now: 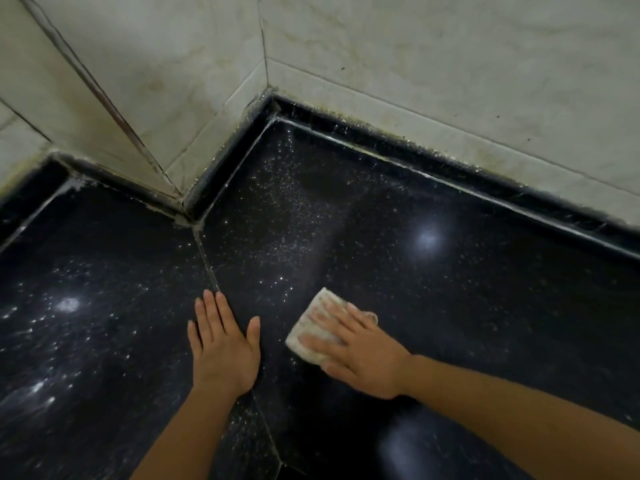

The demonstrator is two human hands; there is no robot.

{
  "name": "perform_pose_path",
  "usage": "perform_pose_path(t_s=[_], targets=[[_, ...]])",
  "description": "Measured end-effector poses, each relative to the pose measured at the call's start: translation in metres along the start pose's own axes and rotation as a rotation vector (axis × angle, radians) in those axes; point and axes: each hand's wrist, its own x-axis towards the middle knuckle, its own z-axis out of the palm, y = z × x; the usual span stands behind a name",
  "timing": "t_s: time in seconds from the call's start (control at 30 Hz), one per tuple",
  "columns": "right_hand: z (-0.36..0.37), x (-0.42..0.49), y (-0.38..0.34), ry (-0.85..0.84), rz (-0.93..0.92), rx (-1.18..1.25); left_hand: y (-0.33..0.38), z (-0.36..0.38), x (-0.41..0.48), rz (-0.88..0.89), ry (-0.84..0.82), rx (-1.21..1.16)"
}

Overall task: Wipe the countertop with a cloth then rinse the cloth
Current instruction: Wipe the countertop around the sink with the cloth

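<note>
A black speckled countertop (450, 289) fills the lower view, with a seam running diagonally through its middle. My right hand (360, 351) lies flat on a folded pale cloth (317, 320) and presses it onto the counter just right of the seam. The cloth's far corner and left edge stick out from under my fingers. My left hand (223, 348) rests flat on the counter across the seam, palm down, fingers spread, holding nothing. White specks and droplets dot the surface beyond the cloth.
Tiled walls (433, 71) meet the counter in a corner at the back, with a protruding wall corner (173, 188) at the left. A low black upstand (450, 168) with grimy grout lines the wall. Light reflections shine on the counter.
</note>
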Motion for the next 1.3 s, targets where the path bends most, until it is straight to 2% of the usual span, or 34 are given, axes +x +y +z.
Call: perform_pose_path(t_s=[0.07,0.13,0.27,0.33,0.4,0.47,0.53,0.63,0.8,0.93,1.0,1.07,1.2,1.3], targets=[[-0.001,-0.01,0.014,-0.041,-0.129,-0.029,-0.001,0.0,0.0,-0.002,-0.003,0.0],[-0.012,-0.008,0.037,-0.017,-0.108,-0.09,-0.001,0.0,0.0,0.001,0.004,-0.009],[-0.049,0.027,0.1,0.133,0.44,-0.038,-0.002,0.002,0.002,0.018,0.015,-0.026],[-0.064,0.054,0.117,0.17,0.653,0.06,-0.003,0.003,0.003,0.015,0.012,-0.027],[-0.072,0.081,0.12,0.21,0.794,0.188,-0.004,0.004,0.004,0.012,0.004,-0.028],[-0.072,0.101,0.106,0.244,0.85,0.222,-0.005,0.004,0.005,0.014,-0.004,-0.026],[-0.062,0.107,0.084,0.233,0.753,0.169,-0.005,0.004,0.005,0.018,0.001,-0.029],[-0.036,0.093,0.045,0.186,0.503,0.044,-0.004,0.004,0.005,0.019,0.018,-0.038],[-0.001,0.048,-0.005,0.108,0.147,-0.008,-0.003,0.003,0.004,0.012,0.009,-0.034],[0.006,0.013,-0.003,0.02,-0.08,-0.026,-0.002,0.002,0.0,-0.003,0.04,-0.044],[-0.001,0.009,0.011,0.026,-0.097,-0.037,-0.003,0.002,-0.001,0.013,0.076,-0.05],[-0.007,0.015,0.034,0.087,0.099,-0.017,-0.002,0.002,0.001,0.048,0.133,-0.061],[-0.032,0.028,0.086,0.28,0.688,0.144,0.003,-0.011,0.031,0.066,0.168,-0.083],[-0.048,0.028,0.118,0.381,0.993,0.254,0.012,-0.03,0.069,0.021,0.189,-0.099]])
